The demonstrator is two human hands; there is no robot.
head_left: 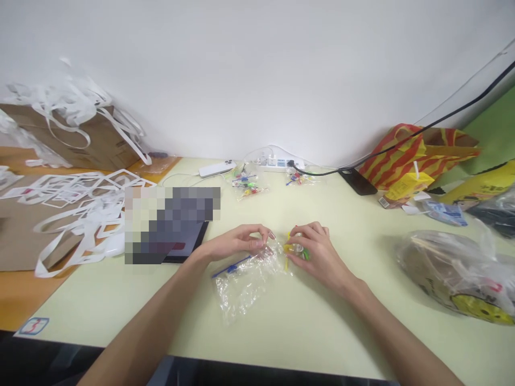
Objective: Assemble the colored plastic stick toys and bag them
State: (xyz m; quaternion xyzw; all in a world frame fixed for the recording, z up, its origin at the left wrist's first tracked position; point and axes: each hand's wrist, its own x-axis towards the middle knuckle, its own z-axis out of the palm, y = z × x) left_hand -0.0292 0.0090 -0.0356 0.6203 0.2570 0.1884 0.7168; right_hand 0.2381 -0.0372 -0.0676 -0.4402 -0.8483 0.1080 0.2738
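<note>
My left hand [251, 239] pinches the upper edge of a clear plastic bag [245, 287], which drapes down onto the table. Inside or under the bag's upper left part lies a thin blue plastic piece [232, 268]; I cannot tell which. Just to the right, the bent fingers of my right hand [314, 246] close around small plastic pieces, a yellow piece [287, 249] and a green piece [306, 254] among them. A clear or whitish bit shows between those two colours. Their exact shapes are partly hidden by my fingers.
Two bags of small coloured pieces [247, 182] lie near a power strip [277, 162]. A tablet [189, 241], partly blurred out, is on the left beside white straps [96, 225]. At right are a plastic-wrapped bundle [446, 268], a yellow drink carton [406, 187] and a striped bag [392, 153].
</note>
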